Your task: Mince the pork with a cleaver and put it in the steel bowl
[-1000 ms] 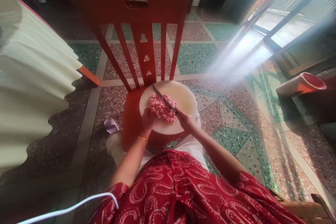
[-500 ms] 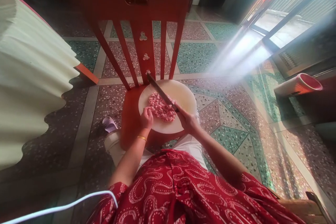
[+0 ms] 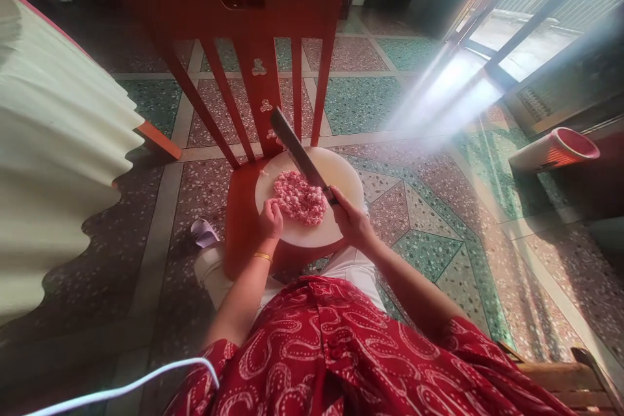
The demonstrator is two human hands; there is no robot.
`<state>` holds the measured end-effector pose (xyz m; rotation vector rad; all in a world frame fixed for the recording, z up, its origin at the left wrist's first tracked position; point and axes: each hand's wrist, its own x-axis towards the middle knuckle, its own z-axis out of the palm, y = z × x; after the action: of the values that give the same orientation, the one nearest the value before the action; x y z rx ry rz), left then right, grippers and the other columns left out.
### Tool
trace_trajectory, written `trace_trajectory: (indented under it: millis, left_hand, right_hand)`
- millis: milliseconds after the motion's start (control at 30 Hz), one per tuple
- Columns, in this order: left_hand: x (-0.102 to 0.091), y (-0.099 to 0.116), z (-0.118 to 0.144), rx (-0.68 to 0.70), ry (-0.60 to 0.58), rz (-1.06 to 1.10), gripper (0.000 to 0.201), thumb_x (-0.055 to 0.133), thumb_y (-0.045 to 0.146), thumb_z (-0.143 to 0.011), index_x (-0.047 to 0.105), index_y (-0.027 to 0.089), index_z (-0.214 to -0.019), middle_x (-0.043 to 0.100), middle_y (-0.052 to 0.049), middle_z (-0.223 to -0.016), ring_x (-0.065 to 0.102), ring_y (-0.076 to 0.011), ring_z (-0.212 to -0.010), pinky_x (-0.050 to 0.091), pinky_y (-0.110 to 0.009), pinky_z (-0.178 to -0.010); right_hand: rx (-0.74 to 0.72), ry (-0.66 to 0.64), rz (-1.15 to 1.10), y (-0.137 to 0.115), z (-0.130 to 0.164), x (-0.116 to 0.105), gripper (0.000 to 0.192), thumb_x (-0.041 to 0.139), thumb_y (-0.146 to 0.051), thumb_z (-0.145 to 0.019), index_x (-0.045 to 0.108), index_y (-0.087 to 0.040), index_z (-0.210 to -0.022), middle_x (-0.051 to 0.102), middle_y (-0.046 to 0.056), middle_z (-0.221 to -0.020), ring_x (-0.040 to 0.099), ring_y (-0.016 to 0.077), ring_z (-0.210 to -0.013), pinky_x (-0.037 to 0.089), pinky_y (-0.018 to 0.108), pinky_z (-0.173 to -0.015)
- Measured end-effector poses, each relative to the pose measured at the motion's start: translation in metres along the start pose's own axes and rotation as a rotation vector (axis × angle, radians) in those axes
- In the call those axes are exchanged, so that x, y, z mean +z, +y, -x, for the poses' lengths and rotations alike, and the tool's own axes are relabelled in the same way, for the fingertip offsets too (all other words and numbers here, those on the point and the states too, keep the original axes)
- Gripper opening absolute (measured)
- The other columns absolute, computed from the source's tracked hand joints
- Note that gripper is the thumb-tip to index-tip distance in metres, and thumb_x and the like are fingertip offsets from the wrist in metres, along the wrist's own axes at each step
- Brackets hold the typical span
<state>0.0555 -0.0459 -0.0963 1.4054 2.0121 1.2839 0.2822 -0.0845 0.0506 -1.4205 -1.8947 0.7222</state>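
On round board (image 3: 341, 172), unlabelled cleaver (image 3: 297, 149) above mince (image 3: 298, 197)

Red wooden chair (image 3: 238, 208), slatted back: seat carries a round pale chopping board (image 3: 341, 172). On the board: heap of minced pink meat (image 3: 298, 197); one small stray scrap, possibly meat (image 3: 264, 173).

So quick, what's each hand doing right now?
Left hand: curled at the minced meat, grip unclear.
Right hand: closed on the knife.

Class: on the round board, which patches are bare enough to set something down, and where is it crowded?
Cutting board: bare along the far-right rim beyond the knife, and the near rim. Crowded in the middle: minced meat, flanked by left hand and right hand.
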Motion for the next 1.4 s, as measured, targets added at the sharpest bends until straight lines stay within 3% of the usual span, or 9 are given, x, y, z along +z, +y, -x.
trace_trajectory:
  millis: [233, 333, 433, 533, 700, 800, 1033, 1233, 1400]
  left_hand:
    - [-0.002, -0.003, 0.001, -0.044, 0.013, 0.032, 0.020, 0.043, 0.024, -0.086, 0.059, 0.016, -0.095, 0.067, -0.009, -0.087, 0.063, -0.0193, -0.077, 0.048, -0.030, -0.071]
    - [-0.007, 0.000, -0.009, -0.048, 0.040, 0.102, 0.024, 0.039, 0.024, -0.089, 0.060, 0.015, -0.097, 0.067, -0.010, -0.092, 0.063, -0.0199, -0.085, 0.050, -0.032, -0.077]
    - [-0.013, 0.004, -0.039, 0.025, 0.065, 0.052, 0.028, 0.038, 0.021, -0.088, 0.061, 0.013, -0.101, 0.066, -0.013, -0.101, 0.062, -0.0220, -0.098, 0.048, -0.035, -0.089]
    - [-0.014, 0.001, -0.083, 0.122, 0.030, -0.078, 0.031, 0.045, 0.015, -0.083, 0.061, 0.010, -0.109, 0.064, -0.016, -0.110, 0.059, -0.0238, -0.107, 0.045, -0.038, -0.097]
    - [0.001, -0.011, -0.140, 0.157, -0.235, -0.280, 0.051, 0.069, 0.017, -0.068, 0.058, 0.007, -0.117, 0.066, -0.017, -0.104, 0.061, -0.0271, -0.103, 0.046, -0.040, -0.096]
    - [0.007, -0.017, -0.154, 0.098, -0.325, -0.318, 0.039, 0.062, 0.015, -0.074, 0.063, 0.009, -0.113, 0.068, -0.016, -0.101, 0.064, -0.0242, -0.095, 0.048, -0.036, -0.090]
    - [0.002, -0.019, -0.173, 0.070, -0.320, -0.379, 0.023, 0.051, 0.014, -0.080, 0.071, 0.016, -0.090, 0.072, -0.012, -0.097, 0.066, -0.0219, -0.090, 0.047, -0.031, -0.087]
    - [-0.003, 0.004, -0.157, -0.090, -0.261, -0.039, 0.031, 0.048, 0.030, -0.085, 0.068, 0.014, -0.103, 0.072, -0.009, -0.090, 0.067, -0.0173, -0.078, 0.053, -0.030, -0.076]
    - [0.009, 0.036, -0.095, 0.310, -0.531, -0.037, 0.026, 0.049, 0.029, -0.086, 0.070, 0.018, -0.098, 0.070, -0.008, -0.106, 0.061, -0.0205, -0.107, 0.044, -0.038, -0.103]
  right_hand:
    - [0.169, -0.246, 0.059, 0.051, 0.018, 0.032, 0.043, 0.047, -0.035, -0.091, 0.059, -0.023, -0.131, 0.073, 0.006, -0.095, 0.069, 0.0224, -0.084, 0.052, 0.028, -0.073]
    - [0.263, -0.246, -0.180, 0.053, 0.014, 0.021, 0.052, 0.045, -0.046, -0.090, 0.057, -0.018, -0.132, 0.064, 0.001, -0.064, 0.061, 0.0149, -0.057, 0.047, 0.023, -0.054]
    - [0.404, -0.296, -0.483, 0.044, 0.008, 0.002, 0.071, 0.043, -0.057, -0.087, 0.044, -0.012, -0.142, 0.041, -0.009, -0.044, 0.039, 0.0083, -0.036, 0.030, 0.018, -0.036]
    - [0.488, -0.311, -0.601, 0.043, 0.002, -0.016, 0.081, 0.049, -0.059, -0.082, 0.035, -0.010, -0.146, 0.038, -0.012, -0.043, 0.031, 0.0064, -0.032, 0.024, 0.016, -0.032]
    - [0.549, -0.258, -0.607, 0.066, -0.004, -0.029, 0.085, 0.052, -0.062, -0.080, 0.035, -0.012, -0.146, 0.041, -0.011, -0.043, 0.034, 0.0069, -0.031, 0.025, 0.016, -0.030]
    - [0.560, -0.267, -0.594, 0.080, -0.011, -0.031, 0.084, 0.052, -0.062, -0.080, 0.036, -0.012, -0.146, 0.043, -0.011, -0.045, 0.037, 0.0071, -0.032, 0.027, 0.016, -0.031]
    - [0.600, -0.339, -0.579, 0.099, -0.045, -0.039, 0.079, 0.052, -0.063, -0.081, 0.039, -0.018, -0.144, 0.044, -0.010, -0.048, 0.038, 0.0063, -0.032, 0.026, 0.015, -0.030]
    - [0.644, -0.440, -0.559, 0.131, -0.068, -0.043, 0.068, 0.051, -0.059, -0.086, 0.040, -0.023, -0.142, 0.046, -0.009, -0.051, 0.040, 0.0060, -0.034, 0.027, 0.014, -0.030]
    - [0.649, -0.601, -0.485, 0.163, -0.096, -0.045, 0.047, 0.052, -0.053, -0.089, 0.052, -0.021, -0.123, 0.049, -0.007, -0.053, 0.042, 0.0059, -0.035, 0.031, 0.014, -0.032]
